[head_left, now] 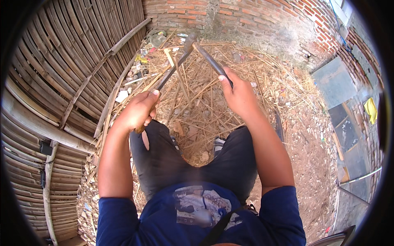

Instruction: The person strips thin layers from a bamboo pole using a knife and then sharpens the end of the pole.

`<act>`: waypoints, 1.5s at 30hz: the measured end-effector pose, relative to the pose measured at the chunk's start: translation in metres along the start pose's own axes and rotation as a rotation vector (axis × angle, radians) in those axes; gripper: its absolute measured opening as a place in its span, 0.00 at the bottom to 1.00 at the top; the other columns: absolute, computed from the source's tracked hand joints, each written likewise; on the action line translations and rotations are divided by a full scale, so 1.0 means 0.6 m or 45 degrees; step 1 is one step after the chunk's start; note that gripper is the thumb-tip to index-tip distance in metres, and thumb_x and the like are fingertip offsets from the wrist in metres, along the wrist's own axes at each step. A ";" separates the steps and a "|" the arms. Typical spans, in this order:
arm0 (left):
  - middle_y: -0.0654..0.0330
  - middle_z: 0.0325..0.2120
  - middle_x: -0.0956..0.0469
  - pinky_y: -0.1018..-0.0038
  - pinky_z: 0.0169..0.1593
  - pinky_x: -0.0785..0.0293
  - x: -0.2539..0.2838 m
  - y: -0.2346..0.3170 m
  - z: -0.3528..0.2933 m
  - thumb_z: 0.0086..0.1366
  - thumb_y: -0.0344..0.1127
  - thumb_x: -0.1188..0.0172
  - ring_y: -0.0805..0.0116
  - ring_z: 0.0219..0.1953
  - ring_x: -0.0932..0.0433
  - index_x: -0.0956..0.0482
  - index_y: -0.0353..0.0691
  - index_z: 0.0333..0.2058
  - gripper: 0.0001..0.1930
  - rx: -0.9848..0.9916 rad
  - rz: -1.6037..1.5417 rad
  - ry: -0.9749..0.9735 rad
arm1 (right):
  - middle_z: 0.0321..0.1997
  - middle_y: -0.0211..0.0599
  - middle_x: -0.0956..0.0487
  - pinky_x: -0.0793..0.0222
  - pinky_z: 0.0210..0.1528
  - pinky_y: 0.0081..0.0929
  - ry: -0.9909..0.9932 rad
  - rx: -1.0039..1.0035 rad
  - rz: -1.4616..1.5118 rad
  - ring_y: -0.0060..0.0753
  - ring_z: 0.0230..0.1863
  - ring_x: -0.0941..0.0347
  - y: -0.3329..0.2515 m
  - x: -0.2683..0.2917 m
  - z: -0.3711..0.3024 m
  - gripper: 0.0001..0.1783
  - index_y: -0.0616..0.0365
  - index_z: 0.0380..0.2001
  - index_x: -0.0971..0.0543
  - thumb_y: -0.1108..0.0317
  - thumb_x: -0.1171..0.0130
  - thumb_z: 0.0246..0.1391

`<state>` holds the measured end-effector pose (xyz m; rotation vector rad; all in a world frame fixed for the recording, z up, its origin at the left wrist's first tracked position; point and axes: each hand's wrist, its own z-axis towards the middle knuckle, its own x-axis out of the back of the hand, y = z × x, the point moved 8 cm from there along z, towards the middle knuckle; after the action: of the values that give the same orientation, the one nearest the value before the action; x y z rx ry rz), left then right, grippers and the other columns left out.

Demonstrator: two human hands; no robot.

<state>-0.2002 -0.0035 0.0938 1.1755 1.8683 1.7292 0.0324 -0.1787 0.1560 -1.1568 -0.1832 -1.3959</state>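
Note:
My left hand [143, 108] is wrapped round the handle of a machete [171, 74]. Its long, dark, narrow blade slants up and to the right, and a pale handle end pokes out below my fist. In my right hand [239, 91] is the dark handle of a hammer [210, 61], which slants up and to the left. The greyish hammer head [191, 39] meets or overlaps the far end of the blade; whether they touch I cannot tell. Both tools are over the ground beyond my knees.
Dry straw and split sticks [197, 88] litter the ground, with scraps of rubbish at the far left. A bamboo slat wall [74, 53] rises at my left, a brick wall [246, 22] ahead. Grey sheets [336, 82] and a yellow cloth or bag [370, 110] are at right.

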 end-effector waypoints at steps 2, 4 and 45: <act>0.64 0.21 0.31 0.75 0.22 0.40 0.012 -0.014 0.006 0.75 0.56 0.53 0.76 0.17 0.36 0.26 0.35 0.40 0.25 0.019 0.020 0.016 | 0.24 0.47 0.19 0.27 0.30 0.43 -0.019 -0.043 -0.011 0.50 0.24 0.21 -0.016 -0.005 0.009 0.22 0.49 0.58 0.22 0.52 0.47 0.67; 0.64 0.21 0.31 0.75 0.22 0.40 0.015 -0.026 0.005 0.75 0.56 0.53 0.75 0.17 0.36 0.27 0.34 0.40 0.25 0.014 -0.013 -0.005 | 0.24 0.46 0.19 0.28 0.29 0.42 -0.037 0.004 0.035 0.47 0.23 0.21 -0.031 0.003 0.013 0.22 0.50 0.57 0.22 0.51 0.47 0.67; 0.65 0.20 0.31 0.74 0.23 0.38 -0.031 -0.023 0.066 0.75 0.55 0.54 0.75 0.17 0.35 0.27 0.34 0.41 0.25 0.089 0.097 -0.057 | 0.21 0.44 0.21 0.29 0.26 0.38 -0.021 -0.160 0.401 0.41 0.21 0.22 0.068 -0.145 -0.038 0.23 0.55 0.59 0.25 0.56 0.46 0.68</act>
<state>-0.1648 0.0099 0.0676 1.3176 1.8946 1.6741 0.0323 -0.1471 0.0624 -1.2415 0.0749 -1.1319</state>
